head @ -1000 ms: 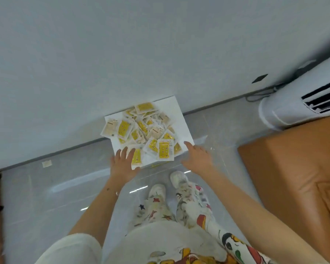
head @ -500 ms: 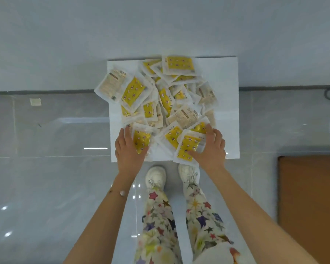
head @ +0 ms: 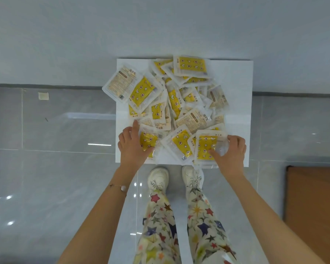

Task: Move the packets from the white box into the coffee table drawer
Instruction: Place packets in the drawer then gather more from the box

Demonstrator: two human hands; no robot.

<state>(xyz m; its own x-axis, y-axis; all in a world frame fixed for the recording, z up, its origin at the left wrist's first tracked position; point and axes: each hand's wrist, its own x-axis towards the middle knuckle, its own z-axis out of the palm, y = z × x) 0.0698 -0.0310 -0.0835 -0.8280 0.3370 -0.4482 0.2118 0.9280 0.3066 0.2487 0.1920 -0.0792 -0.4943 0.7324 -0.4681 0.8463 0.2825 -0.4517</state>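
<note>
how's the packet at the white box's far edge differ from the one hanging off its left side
The far packet shows its yellow star-patterned face; the left packet shows its beige printed back. The far packet lies nearly square to the white box; the left packet is tilted and overhangs the box's left edge. Both look alike in size and shape.

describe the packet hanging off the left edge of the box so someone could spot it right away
Find the white box on the grey floor by the wall, heaped with packets. At its far left, one overhanging packet sticks out past the box's edge over the tiles. Unlike the yellow starred packet beside it, it shows a pale beige printed back.
</note>
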